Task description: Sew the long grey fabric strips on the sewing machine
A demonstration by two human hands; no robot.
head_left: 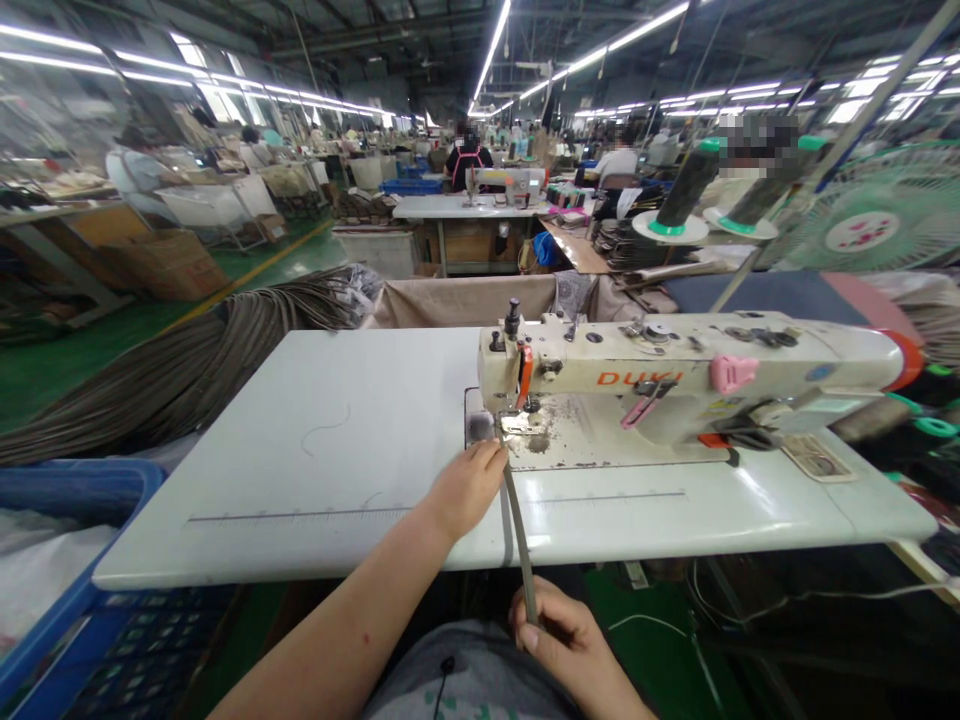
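A narrow grey-brown fabric strip (517,515) runs from the needle area of a white sewing machine (675,370) down over the table's front edge. Close to the presser foot, my left hand (469,485) has its fingers pressed together on the strip's upper part. Below the table edge, my right hand (559,625) pinches the lower part between thumb and fingers. The strip looks fairly taut between both hands. My left fingers partly hide its upper end at the needle plate.
The white sewing table (300,450) carries a printed ruler line and a loose thread. A blue crate (82,480) stands at left, beside a large bundle of strips (187,360). Thread cones (682,190) and a green fan (877,220) are at right. Other people work farther back.
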